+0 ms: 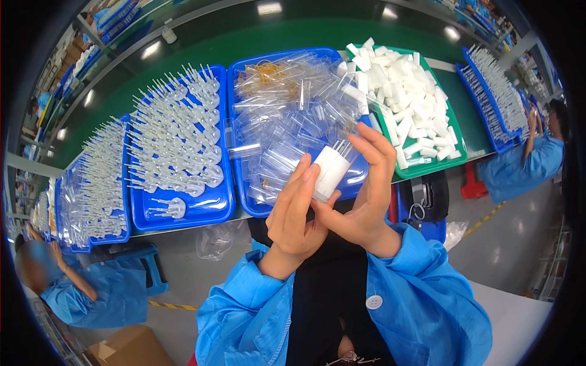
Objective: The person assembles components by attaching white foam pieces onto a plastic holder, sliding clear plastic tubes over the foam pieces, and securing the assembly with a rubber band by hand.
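In front of me, over the near edge of the middle tray, is a white foam block [331,171] with several thin pins or tubes sticking out of its far end. A clear plastic rim shows at its near end. My left hand [294,216] grips the block from the left, fingertips pressed on its side. My right hand [367,204] curves around the right side, thumb at the near end and fingers by the pins. Just beyond, a blue tray [234,177] holds clear plastic sleeves [274,116] and yellow rubber bands [264,72].
To the left, a blue tray [183,221] carries rows of white pronged parts [183,122]; another such tray stands further left. On the right, a green tray [458,131] is heaped with white foam blocks [409,91]. Co-workers in blue sit at left [91,293] and right [525,165].
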A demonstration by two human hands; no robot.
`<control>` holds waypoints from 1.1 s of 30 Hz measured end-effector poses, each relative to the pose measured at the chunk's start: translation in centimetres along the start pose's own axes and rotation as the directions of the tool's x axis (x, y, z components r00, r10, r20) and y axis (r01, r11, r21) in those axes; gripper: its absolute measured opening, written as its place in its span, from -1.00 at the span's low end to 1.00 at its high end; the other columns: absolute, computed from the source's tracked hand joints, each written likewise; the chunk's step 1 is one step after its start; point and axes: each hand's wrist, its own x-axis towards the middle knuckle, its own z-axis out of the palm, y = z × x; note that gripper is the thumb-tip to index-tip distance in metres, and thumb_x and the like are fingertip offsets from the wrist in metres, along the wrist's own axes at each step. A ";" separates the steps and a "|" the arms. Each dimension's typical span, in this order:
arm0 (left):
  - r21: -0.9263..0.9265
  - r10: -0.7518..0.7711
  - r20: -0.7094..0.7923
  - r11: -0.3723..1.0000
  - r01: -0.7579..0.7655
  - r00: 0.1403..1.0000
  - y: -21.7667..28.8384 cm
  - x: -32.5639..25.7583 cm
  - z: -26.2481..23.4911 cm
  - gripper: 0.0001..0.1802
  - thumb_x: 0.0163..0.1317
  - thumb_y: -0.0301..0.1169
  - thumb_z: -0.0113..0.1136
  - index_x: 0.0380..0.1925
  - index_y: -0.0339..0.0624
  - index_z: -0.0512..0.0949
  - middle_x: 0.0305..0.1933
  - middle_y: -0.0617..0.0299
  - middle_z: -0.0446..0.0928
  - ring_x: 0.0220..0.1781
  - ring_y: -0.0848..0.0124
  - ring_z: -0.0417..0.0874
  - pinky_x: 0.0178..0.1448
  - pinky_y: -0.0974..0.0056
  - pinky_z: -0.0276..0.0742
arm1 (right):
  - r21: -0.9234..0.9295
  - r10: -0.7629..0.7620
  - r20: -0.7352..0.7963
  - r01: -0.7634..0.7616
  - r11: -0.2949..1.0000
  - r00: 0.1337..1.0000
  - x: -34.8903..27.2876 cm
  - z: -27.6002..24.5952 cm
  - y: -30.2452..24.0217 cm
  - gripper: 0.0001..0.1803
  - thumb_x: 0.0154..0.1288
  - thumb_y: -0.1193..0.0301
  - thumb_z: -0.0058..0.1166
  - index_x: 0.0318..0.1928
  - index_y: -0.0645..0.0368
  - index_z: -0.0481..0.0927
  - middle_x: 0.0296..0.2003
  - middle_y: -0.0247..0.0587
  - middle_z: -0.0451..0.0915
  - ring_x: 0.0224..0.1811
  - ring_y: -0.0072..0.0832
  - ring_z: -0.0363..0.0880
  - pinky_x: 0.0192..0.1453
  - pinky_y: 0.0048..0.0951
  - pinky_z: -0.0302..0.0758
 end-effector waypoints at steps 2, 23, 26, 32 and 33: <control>-0.005 0.020 -0.001 1.000 -0.020 1.000 0.2 0.0 0.3 -0.26 -0.03 -0.55 0.44 0.18 -0.38 0.31 0.05 -0.06 0.51 0.13 -0.02 0.56 -0.09 0.22 0.68 | 0.009 0.003 -0.050 -0.003 1.000 0.999 -0.4 0.1 0.3 -0.16 -0.29 0.44 0.38 0.14 0.28 0.37 0.17 0.02 0.26 0.26 -0.12 0.25 0.33 -0.19 0.22; -0.445 -0.403 -0.057 0.829 0.338 0.914 -1.6 0.3 -3.6 -0.74 0.11 -0.69 0.24 -0.18 -0.36 0.47 0.10 -0.02 0.36 0.19 0.09 0.49 0.22 0.11 0.49 | -0.206 0.169 0.437 -0.085 0.975 0.884 1.1 -1.3 4.9 -0.76 -0.03 0.55 0.21 -0.26 0.19 0.54 -0.27 -0.21 0.50 -0.21 -0.31 0.51 -0.14 -0.34 0.46; -0.444 -0.413 -0.001 0.816 0.370 0.911 -0.7 0.4 -3.2 -0.73 0.10 -0.69 0.24 -0.19 -0.29 0.47 0.10 0.00 0.36 0.23 0.13 0.45 0.22 0.13 0.48 | 0.419 0.253 0.375 -0.407 0.812 0.892 2.5 -2.7 4.0 -0.75 0.02 0.53 0.21 -0.21 0.23 0.55 -0.23 -0.22 0.51 -0.12 -0.41 0.49 -0.01 -0.40 0.41; -0.353 -0.327 0.041 0.879 0.319 0.944 0.2 0.3 -2.4 -0.57 0.00 -0.70 0.30 -0.04 -0.36 0.54 0.05 0.04 0.32 0.10 0.18 0.51 0.14 0.21 0.48 | 0.546 0.089 0.366 -0.292 0.785 0.926 2.6 -2.4 1.9 -0.72 0.04 0.56 0.21 -0.17 0.28 0.55 -0.17 -0.14 0.53 -0.03 -0.38 0.47 0.11 -0.41 0.35; -0.289 -0.338 0.059 0.895 0.340 0.939 0.2 0.5 -2.4 -0.56 -0.02 -0.71 0.30 -0.05 -0.34 0.55 0.05 0.04 0.33 0.08 0.18 0.50 0.13 0.22 0.47 | 0.559 0.108 0.358 -0.305 0.771 0.928 2.4 -2.4 1.8 -0.72 0.04 0.57 0.21 -0.17 0.28 0.55 -0.17 -0.13 0.53 -0.04 -0.37 0.47 0.10 -0.41 0.35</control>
